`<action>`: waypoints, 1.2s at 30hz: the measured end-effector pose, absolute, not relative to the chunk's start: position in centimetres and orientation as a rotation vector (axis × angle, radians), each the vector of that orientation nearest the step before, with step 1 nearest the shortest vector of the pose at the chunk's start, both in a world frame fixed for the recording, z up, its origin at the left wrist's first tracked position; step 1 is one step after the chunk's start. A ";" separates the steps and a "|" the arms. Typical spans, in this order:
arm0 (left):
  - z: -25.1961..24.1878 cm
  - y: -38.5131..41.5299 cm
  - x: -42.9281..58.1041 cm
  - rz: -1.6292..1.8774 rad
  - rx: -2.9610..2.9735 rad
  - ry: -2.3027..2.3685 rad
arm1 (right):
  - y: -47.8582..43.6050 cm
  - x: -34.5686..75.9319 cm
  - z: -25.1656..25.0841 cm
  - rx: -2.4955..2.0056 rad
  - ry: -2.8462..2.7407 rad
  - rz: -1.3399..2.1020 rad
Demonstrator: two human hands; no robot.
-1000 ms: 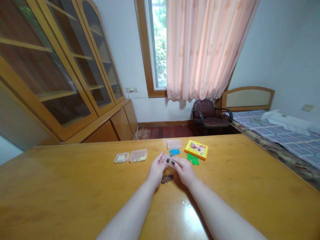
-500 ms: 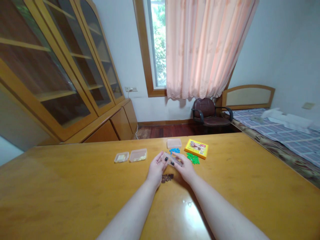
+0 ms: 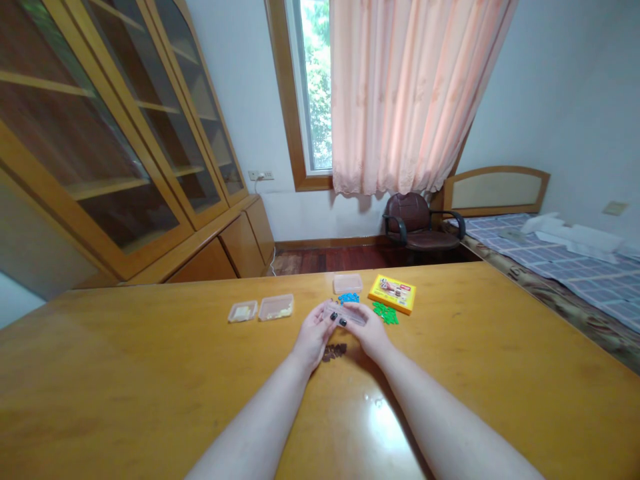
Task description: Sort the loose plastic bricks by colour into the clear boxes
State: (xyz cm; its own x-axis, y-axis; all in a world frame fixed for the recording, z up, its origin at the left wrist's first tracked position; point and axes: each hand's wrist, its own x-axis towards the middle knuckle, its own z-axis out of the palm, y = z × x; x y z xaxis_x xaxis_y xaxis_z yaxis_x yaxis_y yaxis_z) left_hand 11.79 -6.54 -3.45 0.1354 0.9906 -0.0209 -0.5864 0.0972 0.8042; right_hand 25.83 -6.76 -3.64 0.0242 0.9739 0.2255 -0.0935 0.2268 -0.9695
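Note:
Between both hands is a clear plastic box [image 3: 353, 317], tilted a little above the table. My left hand [image 3: 315, 331] grips its left end, with the thumb on the near side. My right hand [image 3: 371, 329] is closed round its right end; both thumbs meet near the middle, dark nails showing. Whether the box contains anything cannot be made out. A small heap of dark brown pieces [image 3: 334, 352] lies on the table just below the hands. Beyond the box are blue pieces [image 3: 349, 299], and green pieces [image 3: 385, 313] lie right of my right hand.
A yellow printed box [image 3: 393, 293] lies behind the green pieces. An open clear container [image 3: 347, 283] sits behind the blue ones. To the left stand two more clear containers, a larger one [image 3: 276, 307] and a smaller one [image 3: 243, 311], with pale pieces inside. The wooden table [image 3: 150, 380] spreads all round.
The clear box has turned slightly to lie more level between the hands. Both hands keep hold of it. The whole view has shifted slightly; the piles and containers stay in place.

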 end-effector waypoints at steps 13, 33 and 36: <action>-3.7 -6.8 12.5 1.326 0.752 0.685 | -6.9 26.6 -3.1 -0.975 -1.296 0.993; -2.9 -6.7 10.2 1.040 0.819 0.642 | -4.5 28.3 -3.9 -0.962 -0.659 1.471; -2.6 -6.8 10.4 1.039 0.821 0.669 | -4.5 28.5 -3.8 -0.928 -0.596 1.577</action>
